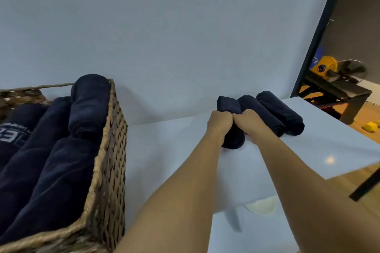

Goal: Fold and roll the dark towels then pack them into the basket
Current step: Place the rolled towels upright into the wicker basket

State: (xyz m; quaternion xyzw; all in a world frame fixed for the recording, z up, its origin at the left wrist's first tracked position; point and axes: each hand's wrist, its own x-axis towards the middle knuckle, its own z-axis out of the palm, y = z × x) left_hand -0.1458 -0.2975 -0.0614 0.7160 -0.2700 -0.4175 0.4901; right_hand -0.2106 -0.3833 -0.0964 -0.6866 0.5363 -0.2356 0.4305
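A pale wall [164, 26] is rising behind a white table [185, 160], where a wicker basket [107, 150] is sitting. Inside the basket dark rolled towels [51, 160] are lying side by side, and a top roll [90, 104] is resting against the basket's right wall. At the basket's far left, a dark cloth with white lettering [12, 135] is showing.

Well to the right of the basket, the left hand [219, 124] and the right hand [249, 122] are touching each other, and their curled fingers are gripping a navy towel roll [229, 104] lying on the table. Farther right from the basket, two more navy rolls [259, 113] are lying just beside the gripped one. Beyond the table, farthest from the basket, a yellow weight plate [327, 65] is showing
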